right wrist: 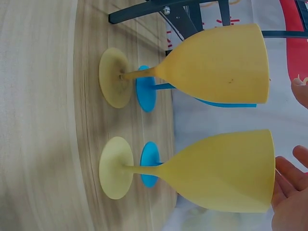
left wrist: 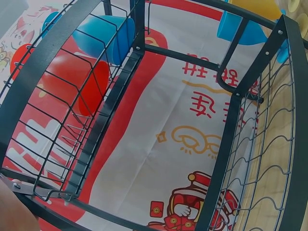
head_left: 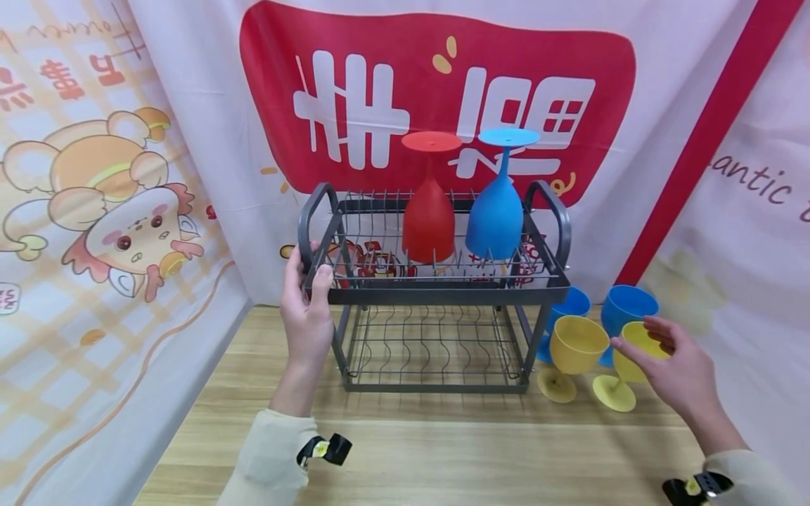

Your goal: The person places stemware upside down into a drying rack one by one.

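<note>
My left hand (head_left: 308, 322) grips the left side of a dark two-tier dish rack (head_left: 443, 291), thumb at the front corner. Upside down on the upper tier stand a red goblet (head_left: 429, 218) and a blue goblet (head_left: 496, 218), both also in the left wrist view. At the right, my right hand (head_left: 683, 369) is by the rim of the right yellow goblet (right wrist: 226, 171), fingers spread and loosely bent. Whether they touch the rim is unclear. Beside it stands another yellow goblet (right wrist: 221, 65), upright.
Two upright blue goblets (head_left: 629, 309) stand behind the yellow ones, partly hidden. The rack's lower tier (head_left: 436, 387) has wavy wires. Everything stands on a wooden table (head_left: 405, 457), with a printed cloth (head_left: 209, 161) behind and at the sides.
</note>
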